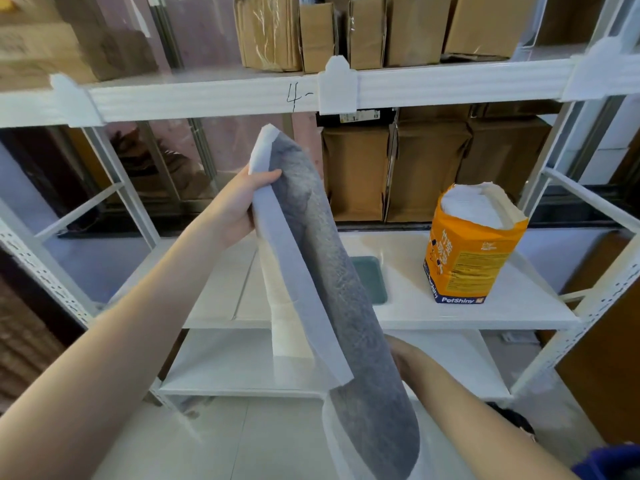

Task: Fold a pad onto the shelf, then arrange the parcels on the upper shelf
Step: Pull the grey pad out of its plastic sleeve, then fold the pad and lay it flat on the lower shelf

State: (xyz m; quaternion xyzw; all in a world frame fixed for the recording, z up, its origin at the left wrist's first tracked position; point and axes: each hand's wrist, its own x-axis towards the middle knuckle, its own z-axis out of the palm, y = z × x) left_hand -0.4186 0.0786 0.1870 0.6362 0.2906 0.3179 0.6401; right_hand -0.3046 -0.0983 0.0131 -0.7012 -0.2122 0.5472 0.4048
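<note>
A grey pad (332,271) with white edging hangs slantwise in the air in front of the white shelf (467,317). My left hand (242,199) grips its upper end, thumb on the grey face. My right hand (408,358) holds the pad lower down from behind, its fingers hidden by the pad. Several brown cardboard parcels (415,29) stand upright on the upper shelf (207,98), which is marked "4-".
An open orange PetShiny bag (471,247) of white pads stands on the right of the middle shelf. A green flat object (370,278) lies behind the pad. More brown boxes (398,171) stand at the back. A lower shelf (225,368) and a tiled floor lie below.
</note>
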